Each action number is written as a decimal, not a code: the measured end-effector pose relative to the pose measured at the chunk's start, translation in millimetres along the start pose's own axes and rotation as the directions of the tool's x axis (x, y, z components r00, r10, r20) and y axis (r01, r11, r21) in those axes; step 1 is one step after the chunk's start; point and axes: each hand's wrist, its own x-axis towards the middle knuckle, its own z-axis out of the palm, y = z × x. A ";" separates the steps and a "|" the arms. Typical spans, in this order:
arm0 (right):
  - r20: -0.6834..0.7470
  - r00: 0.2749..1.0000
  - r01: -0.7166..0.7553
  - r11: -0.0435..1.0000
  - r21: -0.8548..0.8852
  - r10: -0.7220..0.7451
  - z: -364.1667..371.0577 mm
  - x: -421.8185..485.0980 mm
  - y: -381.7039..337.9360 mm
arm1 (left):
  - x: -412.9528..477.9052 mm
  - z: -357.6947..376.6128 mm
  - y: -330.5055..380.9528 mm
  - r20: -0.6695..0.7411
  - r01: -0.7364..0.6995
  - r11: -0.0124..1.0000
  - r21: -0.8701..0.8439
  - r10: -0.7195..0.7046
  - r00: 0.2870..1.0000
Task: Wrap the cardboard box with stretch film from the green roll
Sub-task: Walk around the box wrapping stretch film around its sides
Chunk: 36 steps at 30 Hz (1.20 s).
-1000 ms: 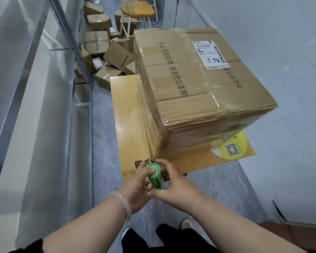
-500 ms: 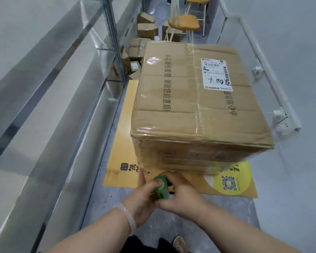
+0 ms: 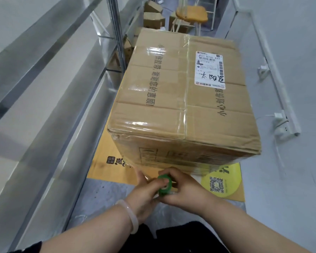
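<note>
A large cardboard box (image 3: 182, 106) with a white shipping label (image 3: 209, 69) stands on a flat yellow-brown cardboard sheet (image 3: 106, 161) on the floor. Shiny clear film covers its top and near side. Just in front of the box's near lower edge, both hands grip the green roll (image 3: 164, 184) of stretch film. My left hand (image 3: 143, 196) holds it from the left, with a pale bangle on the wrist. My right hand (image 3: 182, 189) wraps it from the right. A strip of film runs from the roll toward the box's near left corner.
A metal and glass partition (image 3: 53, 106) runs along the left. Several small cardboard boxes (image 3: 153, 17) and a wooden stool (image 3: 192, 14) stand behind the big box. A white wall with a cable duct (image 3: 274, 70) and sockets lies to the right. Grey floor lies under my hands.
The view has swung round the box, from its corner to facing its near side. Both hands kept hold of the green roll and moved rightward along the box's lower edge.
</note>
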 end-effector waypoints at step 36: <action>0.532 0.812 0.401 0.892 -0.207 -0.241 -140.4 -33.7 103.6 | -5.5 163.6 -124.7 -0.336 -0.267 0.916 -0.300 0.161 0.928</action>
